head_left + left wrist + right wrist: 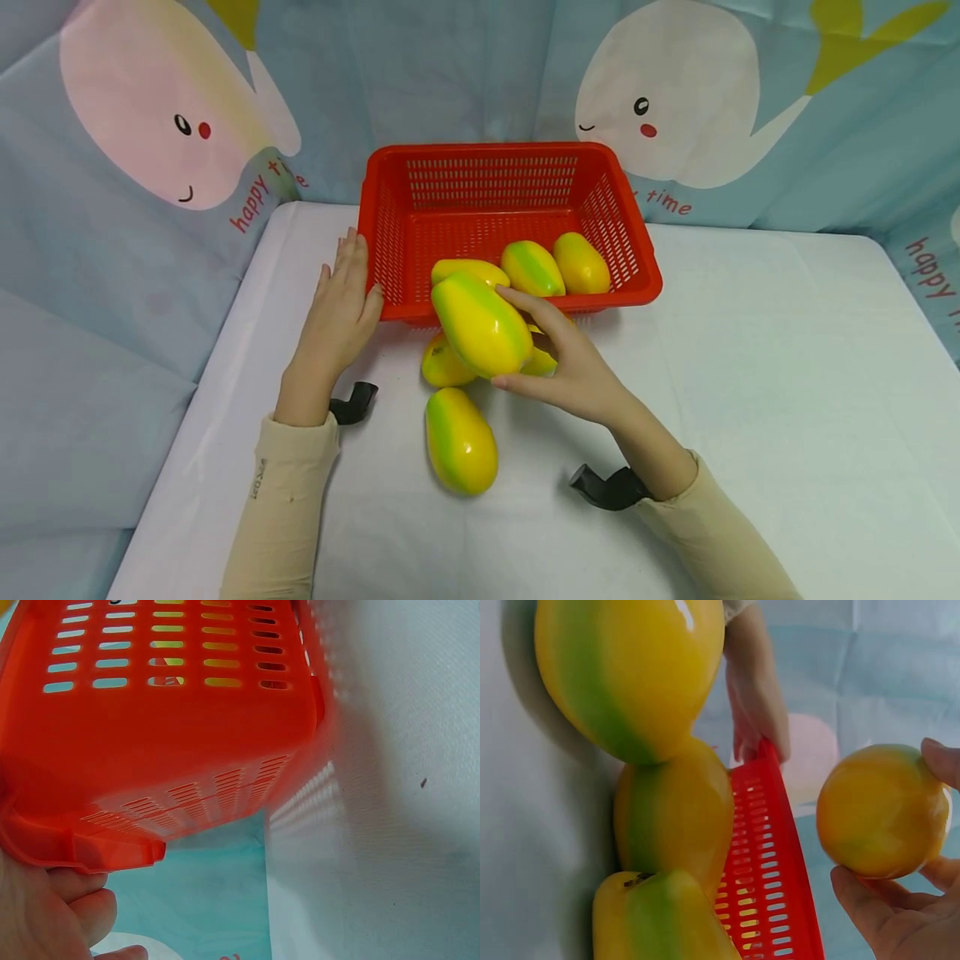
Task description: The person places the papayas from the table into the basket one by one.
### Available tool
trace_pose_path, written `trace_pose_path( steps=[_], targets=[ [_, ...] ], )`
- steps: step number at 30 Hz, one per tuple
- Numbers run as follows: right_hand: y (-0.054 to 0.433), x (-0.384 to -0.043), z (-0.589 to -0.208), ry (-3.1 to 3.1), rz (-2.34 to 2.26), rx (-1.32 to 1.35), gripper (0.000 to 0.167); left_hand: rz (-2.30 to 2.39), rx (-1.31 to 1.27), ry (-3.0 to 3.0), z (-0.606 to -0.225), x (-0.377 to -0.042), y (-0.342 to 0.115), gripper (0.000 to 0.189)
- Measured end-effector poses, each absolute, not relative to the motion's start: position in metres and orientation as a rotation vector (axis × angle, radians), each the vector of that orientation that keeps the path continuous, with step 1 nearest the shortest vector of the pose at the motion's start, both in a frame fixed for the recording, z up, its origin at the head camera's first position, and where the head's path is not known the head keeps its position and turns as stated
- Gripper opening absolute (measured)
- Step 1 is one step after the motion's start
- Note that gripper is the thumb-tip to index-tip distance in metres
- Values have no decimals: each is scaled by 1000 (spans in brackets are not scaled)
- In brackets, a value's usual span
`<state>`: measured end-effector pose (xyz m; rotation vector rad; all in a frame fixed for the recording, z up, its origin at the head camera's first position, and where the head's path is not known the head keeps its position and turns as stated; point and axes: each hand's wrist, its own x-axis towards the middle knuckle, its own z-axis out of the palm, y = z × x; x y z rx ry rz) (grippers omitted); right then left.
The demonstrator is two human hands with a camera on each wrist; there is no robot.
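My right hand (573, 367) holds a yellow papaya with a green stripe (480, 325) between thumb and fingers, above the front rim of the red basket (645, 293). The right wrist view shows this papaya (881, 811) raised off the table. My left hand (341, 304) rests against the basket's left rim, its fingers extended; in the left wrist view its fingers (82, 904) touch the rim from outside. Three papayas lie inside the basket, including a striped one (532, 268). On the table, one papaya (461, 442) lies nearest me, with others (442, 362) behind it, partly hidden.
A white cloth covers the table (772, 375). Behind and at the left hangs a blue curtain (465, 75) printed with whales. Black curved pieces (611, 487) sit at both wrists.
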<state>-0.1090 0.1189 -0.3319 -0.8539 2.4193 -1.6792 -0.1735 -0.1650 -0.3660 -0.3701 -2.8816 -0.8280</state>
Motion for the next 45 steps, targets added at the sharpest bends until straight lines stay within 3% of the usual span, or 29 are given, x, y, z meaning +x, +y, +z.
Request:
trace_pose_path(
  steps=[45],
  targets=[
    [70,-184,-326,2376,-1664,-596,80,-821,-391,-2870,-367,-172,-166,63]
  ],
)
